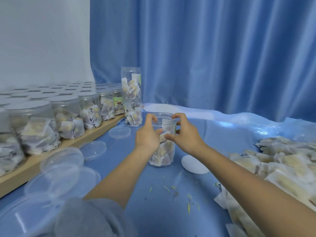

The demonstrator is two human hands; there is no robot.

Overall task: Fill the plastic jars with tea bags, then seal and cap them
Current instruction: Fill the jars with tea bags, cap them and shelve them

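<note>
While our fingers [154,118] curl loosely around the rim of the open jar [163,142], left hand [148,135] and right hand [183,132] on either side, we cannot tell if they grip it. The jar stands mid-bench, partly filled with tea bags, unsealed and uncapped. Many capped jars [68,115] line the shelf at left; loose lids [62,161] and a tea bag heap [280,161] wait nearby.

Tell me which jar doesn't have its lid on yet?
The jar between the left hand and right hand. Its mouth is open, while the jars on the wooden shelf have lids on.
</note>
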